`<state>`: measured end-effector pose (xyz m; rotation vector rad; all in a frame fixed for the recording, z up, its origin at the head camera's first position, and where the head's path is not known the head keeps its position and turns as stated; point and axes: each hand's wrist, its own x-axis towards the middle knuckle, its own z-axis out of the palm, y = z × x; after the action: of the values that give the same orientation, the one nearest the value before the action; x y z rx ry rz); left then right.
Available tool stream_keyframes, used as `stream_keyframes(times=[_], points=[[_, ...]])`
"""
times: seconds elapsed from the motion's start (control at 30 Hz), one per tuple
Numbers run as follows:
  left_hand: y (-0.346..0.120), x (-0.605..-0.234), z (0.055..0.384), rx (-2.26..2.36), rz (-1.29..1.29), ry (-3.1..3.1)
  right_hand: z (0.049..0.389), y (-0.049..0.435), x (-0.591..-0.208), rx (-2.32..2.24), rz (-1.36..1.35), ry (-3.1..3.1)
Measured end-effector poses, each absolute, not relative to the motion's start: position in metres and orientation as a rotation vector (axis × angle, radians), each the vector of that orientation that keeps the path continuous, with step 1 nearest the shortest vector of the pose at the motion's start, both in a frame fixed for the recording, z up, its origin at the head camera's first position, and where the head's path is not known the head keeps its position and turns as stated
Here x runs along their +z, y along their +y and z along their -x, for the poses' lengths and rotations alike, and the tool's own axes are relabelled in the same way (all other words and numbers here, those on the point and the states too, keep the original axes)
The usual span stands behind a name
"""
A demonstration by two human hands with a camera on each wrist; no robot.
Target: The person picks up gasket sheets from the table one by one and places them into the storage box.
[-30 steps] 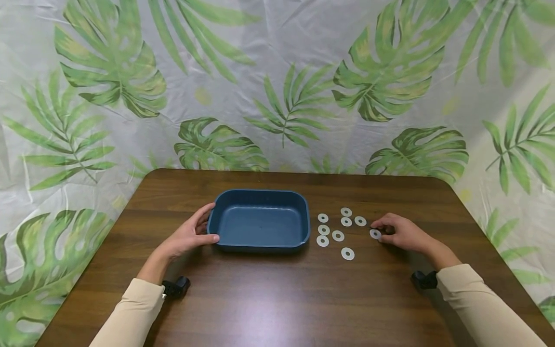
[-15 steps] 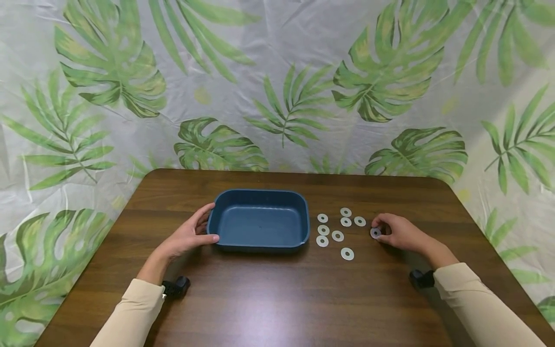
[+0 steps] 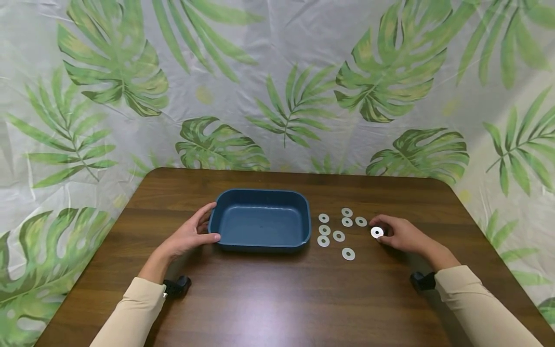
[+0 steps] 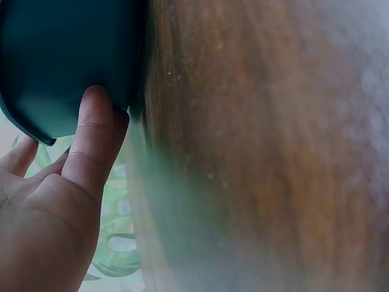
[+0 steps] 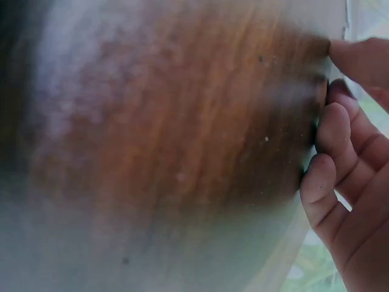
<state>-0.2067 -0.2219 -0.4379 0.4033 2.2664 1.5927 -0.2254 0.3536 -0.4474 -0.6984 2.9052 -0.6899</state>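
Note:
A blue rectangular basin (image 3: 260,246) rests on the wooden table. My left hand (image 3: 188,237) holds its left end, thumb at the near corner and fingers along the outer side. The left wrist view shows the thumb (image 4: 94,131) lying against the basin's wall (image 4: 67,67). To the right, my right hand (image 3: 399,233) pinches a flat metal washer (image 3: 377,233) between thumb and index finger, low over the table. In the right wrist view the curled fingers (image 5: 333,131) show at the edge, and the washer is barely visible there.
Several more washers (image 3: 324,230) lie flat between the basin and my right hand; one washer (image 3: 348,254) sits nearer to me, apart from the others. Behind the table (image 3: 277,299) hangs a leaf-patterned cloth (image 3: 295,96).
The washer at my right fingertips has tilted and now catches the light brightly. The left hand and basin have stayed in place.

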Motion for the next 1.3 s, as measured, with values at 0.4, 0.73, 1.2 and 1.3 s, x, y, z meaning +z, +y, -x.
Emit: stream_keyframes(times=[0.4,0.73,1.2,1.3], points=[[-0.221,-0.437,0.206,1.590,-0.415,2.265,0.225,0.356,-0.443,-0.756,0.591,2.814],[-0.220,-0.436,0.205,1.606,-0.413,2.254,0.225,0.355,-0.444,-0.768,0.554,2.815],[-0.220,-0.436,0.205,1.617,-0.422,2.244,0.222,0.351,-0.434,-0.907,0.565,2.805],[-0.220,-0.436,0.205,1.625,-0.412,2.237,0.223,0.346,-0.425,-0.953,0.584,2.802]])
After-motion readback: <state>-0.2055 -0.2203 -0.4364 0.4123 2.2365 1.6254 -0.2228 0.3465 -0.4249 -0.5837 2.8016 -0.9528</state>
